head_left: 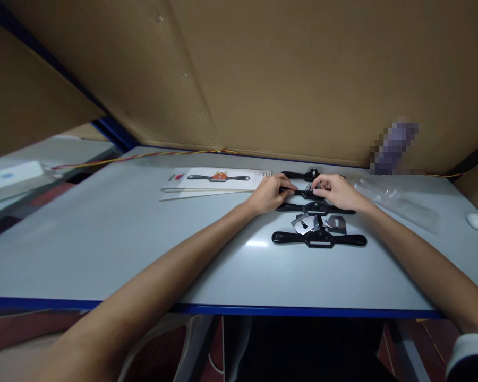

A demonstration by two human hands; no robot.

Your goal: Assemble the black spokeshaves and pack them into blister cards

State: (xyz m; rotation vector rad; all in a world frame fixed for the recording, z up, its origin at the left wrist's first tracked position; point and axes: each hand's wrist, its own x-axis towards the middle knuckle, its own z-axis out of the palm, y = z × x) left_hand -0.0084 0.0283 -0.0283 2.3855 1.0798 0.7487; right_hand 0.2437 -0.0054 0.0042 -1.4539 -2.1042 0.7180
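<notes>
Bare forearms (195, 260) cross the table's (103, 260) front edge; near its back edge, right of middle, the left hand (270, 194) pinches a black tool's (299, 193) end; the right hand (336, 191) curls its fingers at the centre, gripping or touching, I can't tell; blades (303, 222) lie nearer the front edge.

left grip (271, 192) | right grip (336, 191) | at black spokeshave (300, 193) (blades (300, 223) nearby)

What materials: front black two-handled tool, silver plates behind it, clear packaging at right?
Black tool: likely painted metal, smooth sheen; plastic not ruled out.
Silver plates: probably bare steel, bright reflective faces.
Clear packaging: apparently thin plastic, see-through and glossy.
</notes>
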